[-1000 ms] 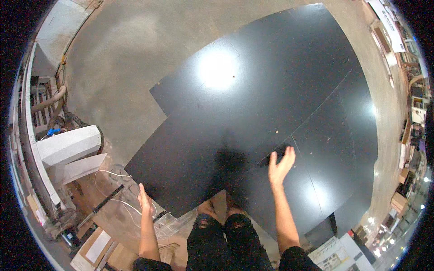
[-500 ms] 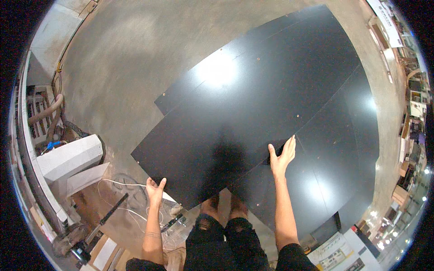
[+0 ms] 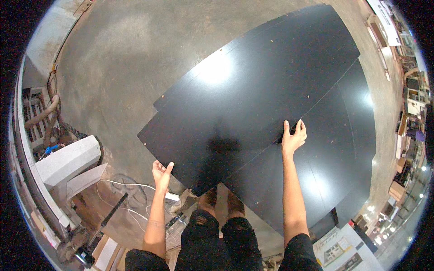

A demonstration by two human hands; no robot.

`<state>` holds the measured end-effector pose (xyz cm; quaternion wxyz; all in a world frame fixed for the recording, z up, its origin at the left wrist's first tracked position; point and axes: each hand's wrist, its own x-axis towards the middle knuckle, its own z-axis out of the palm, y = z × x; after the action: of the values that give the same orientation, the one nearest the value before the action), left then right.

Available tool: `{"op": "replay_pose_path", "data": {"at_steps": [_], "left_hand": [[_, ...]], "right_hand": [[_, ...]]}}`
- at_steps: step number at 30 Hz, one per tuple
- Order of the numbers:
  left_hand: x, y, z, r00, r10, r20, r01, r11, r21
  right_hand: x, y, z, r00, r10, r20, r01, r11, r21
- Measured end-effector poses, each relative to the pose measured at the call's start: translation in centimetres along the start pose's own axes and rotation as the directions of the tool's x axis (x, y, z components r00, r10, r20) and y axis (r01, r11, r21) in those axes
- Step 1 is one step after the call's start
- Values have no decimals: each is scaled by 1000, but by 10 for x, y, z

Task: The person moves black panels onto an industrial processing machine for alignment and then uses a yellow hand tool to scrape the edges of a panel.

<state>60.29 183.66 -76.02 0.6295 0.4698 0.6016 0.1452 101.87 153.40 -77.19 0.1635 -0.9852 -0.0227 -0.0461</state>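
Observation:
A large flat black panel (image 3: 257, 104) with small round spots near its edges lies over other black panels (image 3: 339, 131), its long near edge running diagonally across them. My left hand (image 3: 161, 175) grips the panel's short left edge, thumb toward the top face and fingers bent at the side. At the long near edge, my right hand (image 3: 294, 137) pinches the same panel between thumb and fingers; the fingertips are partly hidden at the edge. The panel's near corner reaches just in front of my legs.
To the left stand white machine parts (image 3: 70, 158) with hoses and a white cable (image 3: 117, 182) on the floor. A white power strip (image 3: 172, 197) lies by my left wrist. At lower right is a white printed board (image 3: 346, 248). Concrete floor (image 3: 113, 67) stretches beyond the panels.
The top panel has shifted away from me and slightly to the right across the panels beneath. Both my hands have moved forward and right with it, keeping their places on its edges.

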Motion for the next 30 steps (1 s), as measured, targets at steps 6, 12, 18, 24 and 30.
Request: {"op": "replay_pose_path", "data": {"at_steps": [6,12,18,24,30], "left_hand": [[5,2,10,999,-31,16,31,999,-12],[68,57,23,777,568,-272,-332,736,590],[148,175,95,628,736,253,-685,369,628],[160,171,135,728,585,357,-678,540,498],[165,166,142,773,585,248,-621,614,487]], "right_hand": [[15,9,14,997,33,-69,-31,999,28],[7,15,16,999,12,-36,-10,997,71],[7,15,27,959,-200,-202,211,977,38],[2,11,20,953,-265,-148,267,964,-7],[4,3,14,957,-269,-108,255,959,-122]]}}
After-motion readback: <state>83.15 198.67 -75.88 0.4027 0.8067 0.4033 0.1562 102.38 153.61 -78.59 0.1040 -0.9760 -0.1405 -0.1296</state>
